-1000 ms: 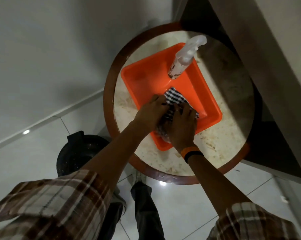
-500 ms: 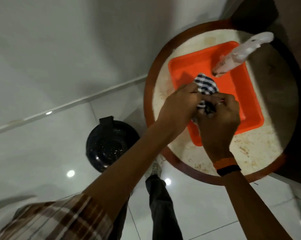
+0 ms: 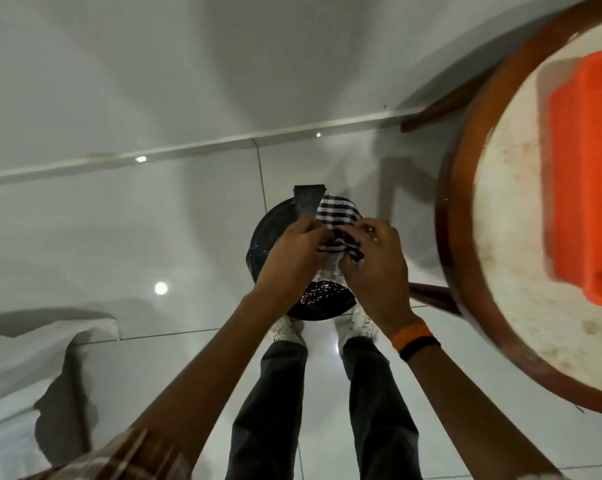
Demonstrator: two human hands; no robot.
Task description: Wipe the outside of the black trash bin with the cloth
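A black round trash bin (image 3: 268,237) stands on the white tiled floor just ahead of my feet, its open mouth facing up and a flat tab at its far rim. Both hands hold a black-and-white checked cloth (image 3: 337,213) bunched above the bin's opening. My left hand (image 3: 292,247) grips the cloth's left side and my right hand (image 3: 375,258), with an orange and black wristband, grips its right side. My hands hide much of the bin's inside and its right rim.
A round table (image 3: 466,188) with a dark wooden rim and pale top stands to the right, an orange tray (image 3: 583,188) on it. Its wooden legs (image 3: 431,296) reach toward the bin. A white wall and skirting run behind. White fabric (image 3: 22,362) lies at the left.
Both hands lifted the checked cloth out of the orange tray and carried it left and down to above the bin. The view swung left; the table is now at the right edge.
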